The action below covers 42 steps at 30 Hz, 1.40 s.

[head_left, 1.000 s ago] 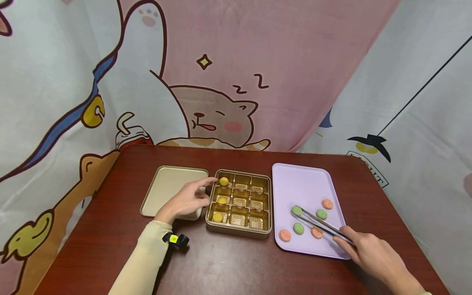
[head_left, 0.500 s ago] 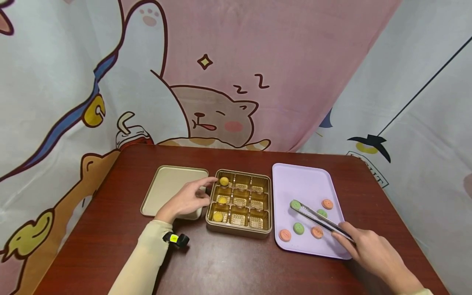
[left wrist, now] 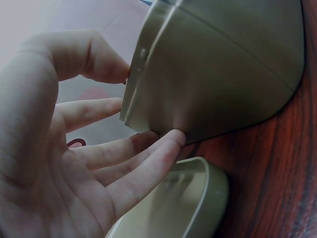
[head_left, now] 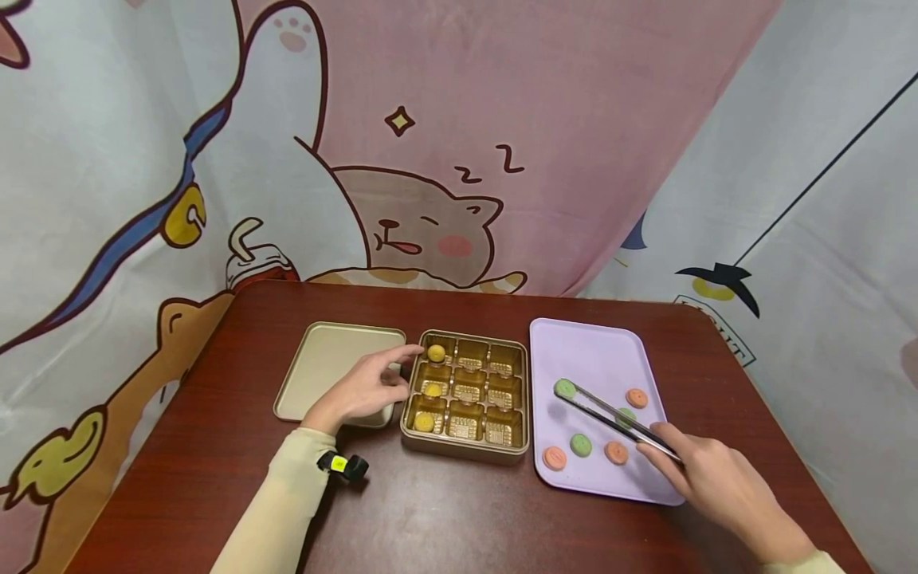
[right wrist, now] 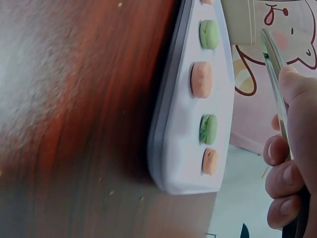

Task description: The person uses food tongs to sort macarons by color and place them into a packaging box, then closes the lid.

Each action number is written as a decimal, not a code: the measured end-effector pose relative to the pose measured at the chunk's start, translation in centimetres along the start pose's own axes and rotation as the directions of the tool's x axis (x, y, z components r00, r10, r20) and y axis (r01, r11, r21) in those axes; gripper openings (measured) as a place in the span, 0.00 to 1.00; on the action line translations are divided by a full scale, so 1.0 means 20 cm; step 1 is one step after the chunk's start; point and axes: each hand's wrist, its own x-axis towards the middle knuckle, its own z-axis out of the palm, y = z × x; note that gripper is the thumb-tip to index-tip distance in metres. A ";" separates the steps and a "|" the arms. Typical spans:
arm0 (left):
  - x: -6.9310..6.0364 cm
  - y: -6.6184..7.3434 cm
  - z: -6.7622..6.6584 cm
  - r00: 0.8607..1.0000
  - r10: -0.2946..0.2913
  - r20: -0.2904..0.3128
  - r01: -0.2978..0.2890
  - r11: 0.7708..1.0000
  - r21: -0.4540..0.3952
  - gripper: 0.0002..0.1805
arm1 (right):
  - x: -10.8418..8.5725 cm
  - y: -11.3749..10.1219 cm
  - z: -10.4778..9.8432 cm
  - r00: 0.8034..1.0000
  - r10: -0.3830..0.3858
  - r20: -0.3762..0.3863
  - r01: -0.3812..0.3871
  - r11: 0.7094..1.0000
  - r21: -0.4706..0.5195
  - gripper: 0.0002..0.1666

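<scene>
My right hand (head_left: 727,482) grips a pair of metal tongs (head_left: 610,418), whose tips hold a green macaron (head_left: 565,389) above the lilac tray (head_left: 574,343). In the right wrist view the curled fingers (right wrist: 285,183) wrap the tongs, and the held macaron is barely visible. My left hand (head_left: 362,389) touches the left side of the gold box (head_left: 466,452), its fingertips resting against the wall and rim in the left wrist view. Yellow macarons (head_left: 425,422) sit in the box's left column of compartments.
Below the tongs, green macarons (head_left: 581,445) and orange macarons (head_left: 555,458) lie on the tray. A square box lid (head_left: 323,359) lies left of the box, partly behind my left hand. A patterned curtain (head_left: 574,119) surrounds the brown table (head_left: 459,518).
The tongs have lifted the green macaron and carried it slightly left and up over the tray. My right hand has shifted with them, while my left hand stays at the box.
</scene>
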 end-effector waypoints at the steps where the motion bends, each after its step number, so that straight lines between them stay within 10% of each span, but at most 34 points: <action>1: 0.00 0.00 0.00 1.000 0.000 0.001 0.000 1.000 -0.003 0.40 | 0.00 -0.01 0.00 1.000 -0.004 -0.003 0.004 1.000 -0.002 0.18; 42: -0.01 0.01 0.00 1.000 -0.020 0.005 0.020 1.000 -0.010 0.40 | 0.21 -0.32 0.07 0.945 -0.301 -0.131 0.311 0.948 0.065 0.14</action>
